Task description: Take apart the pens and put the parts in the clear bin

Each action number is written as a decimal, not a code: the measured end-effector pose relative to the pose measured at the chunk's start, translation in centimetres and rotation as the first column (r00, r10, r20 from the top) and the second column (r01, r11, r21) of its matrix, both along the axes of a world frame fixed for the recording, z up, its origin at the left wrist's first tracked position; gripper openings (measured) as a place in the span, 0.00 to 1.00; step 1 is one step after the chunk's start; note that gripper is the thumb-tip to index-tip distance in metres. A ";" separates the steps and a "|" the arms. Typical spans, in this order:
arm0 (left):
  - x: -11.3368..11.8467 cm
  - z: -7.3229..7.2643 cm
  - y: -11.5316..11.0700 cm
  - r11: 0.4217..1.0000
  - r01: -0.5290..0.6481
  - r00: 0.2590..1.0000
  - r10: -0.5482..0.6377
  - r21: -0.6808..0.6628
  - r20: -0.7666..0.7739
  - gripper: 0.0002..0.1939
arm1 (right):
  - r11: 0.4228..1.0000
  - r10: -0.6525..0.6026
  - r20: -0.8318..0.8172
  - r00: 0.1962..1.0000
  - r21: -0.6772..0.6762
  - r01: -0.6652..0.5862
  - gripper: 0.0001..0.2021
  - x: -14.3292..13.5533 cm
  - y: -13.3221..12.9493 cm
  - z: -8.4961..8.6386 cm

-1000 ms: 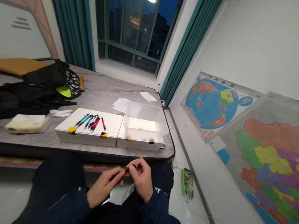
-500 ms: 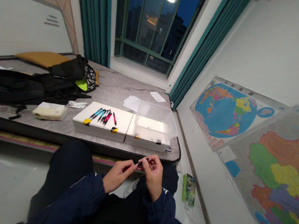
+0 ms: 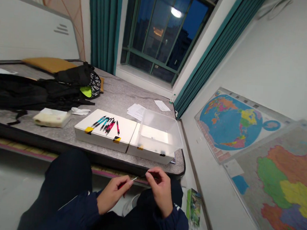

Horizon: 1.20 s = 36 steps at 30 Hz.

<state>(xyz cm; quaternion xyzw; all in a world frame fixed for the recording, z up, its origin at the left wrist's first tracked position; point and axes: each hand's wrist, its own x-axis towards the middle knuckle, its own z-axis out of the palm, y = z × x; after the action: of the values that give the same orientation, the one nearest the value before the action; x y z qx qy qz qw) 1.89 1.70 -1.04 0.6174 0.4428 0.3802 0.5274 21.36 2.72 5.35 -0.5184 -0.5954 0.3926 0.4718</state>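
A red pen (image 3: 123,184) sits low in the frame, just left of centre, pinched in my left hand (image 3: 113,192); its thin pale tip pokes out toward my right hand (image 3: 160,188), whose fingers are closed on a small dark piece at that tip. Both hands hover over my lap in dark trousers, below the near edge of the grey mattress (image 3: 63,137).

At the far left of the frame, a black bag (image 3: 19,93) sprawls across the mattress, with a mustard cushion (image 3: 47,64) behind it at upper left. Just right of the bag lies a pale tissue pack (image 3: 50,117). Toward the centre, a white box (image 3: 102,134) carries a loose row of teal, black and pink pens (image 3: 107,123), with yellow-and-black tape on its front corners. Touching it on the right, a second white box (image 3: 151,153) bears a clear plastic tub (image 3: 160,131). Loose papers (image 3: 136,110) lie behind them, nearer the dark window (image 3: 161,32) with teal curtains at top centre.

On the floor at lower right of centre, a green packet (image 3: 193,206) lies beside my knee. A world map (image 3: 231,121) and a second coloured map (image 3: 282,178) lean against the white wall at the right.
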 end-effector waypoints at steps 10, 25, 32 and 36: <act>-0.7 -0.6 -0.2 0.999 -0.028 0.999 0.030 -0.038 0.045 0.24 | 0.951 -0.243 -0.170 0.955 0.152 0.269 0.23 0.4 7.8 6.0; -0.7 0.5 -0.9 0.998 0.059 0.992 -0.055 -0.032 0.113 0.24 | 0.920 0.290 -0.182 0.940 -0.216 -0.326 0.20 -4.4 -0.1 -2.1; -0.8 0.1 -0.9 0.998 0.000 0.992 0.008 -0.061 0.127 0.25 | 0.895 0.232 0.167 0.958 0.350 -0.278 0.06 -2.4 -3.4 6.6; -0.6 0.0 -0.6 0.996 -0.037 0.988 0.049 -0.087 0.143 0.25 | 0.760 0.307 0.281 0.909 0.503 -0.412 0.06 -1.6 -5.4 11.0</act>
<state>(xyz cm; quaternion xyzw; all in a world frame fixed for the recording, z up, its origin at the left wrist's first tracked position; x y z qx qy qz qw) 1.30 1.08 -1.08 0.5555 0.4322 0.4165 0.5755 19.71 -2.70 16.32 -0.2692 -0.8119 0.2383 0.4600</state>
